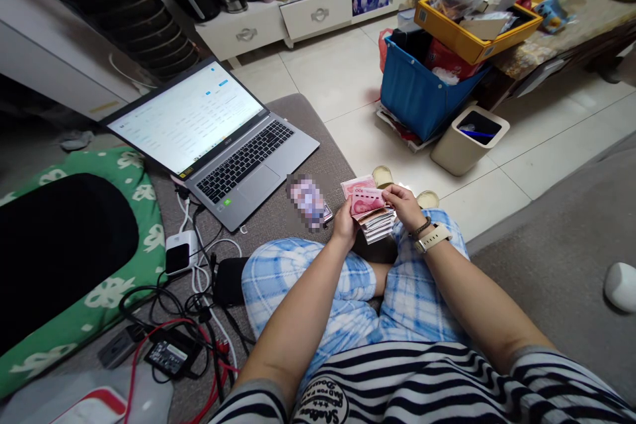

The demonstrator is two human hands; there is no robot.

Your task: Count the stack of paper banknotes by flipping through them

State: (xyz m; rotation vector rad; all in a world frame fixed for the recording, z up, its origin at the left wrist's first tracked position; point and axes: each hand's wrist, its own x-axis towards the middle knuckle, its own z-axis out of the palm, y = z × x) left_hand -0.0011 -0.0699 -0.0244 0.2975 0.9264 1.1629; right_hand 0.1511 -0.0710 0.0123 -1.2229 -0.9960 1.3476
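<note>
A thick wad of banknotes (376,226) with folded pale edges is gripped along its left side by my left hand (344,224). On top lies a red 100 banknote (366,201), whose upper right corner my right hand (403,206) pinches between thumb and fingers. Another pink banknote (358,184) shows just behind it. Both hands are over my crossed legs, close together. To the left of the wad, on the grey cushion, rests a phone (309,201) with a blurred surface. Fingers on the underside of the wad are hidden.
An open laptop (253,175) stands on the grey seat at left. Tangled cables (201,318) and a power adapter (171,352) lie below it. Beyond the seat are a beige bin (467,142), a blue box (422,89) and round tins (382,176).
</note>
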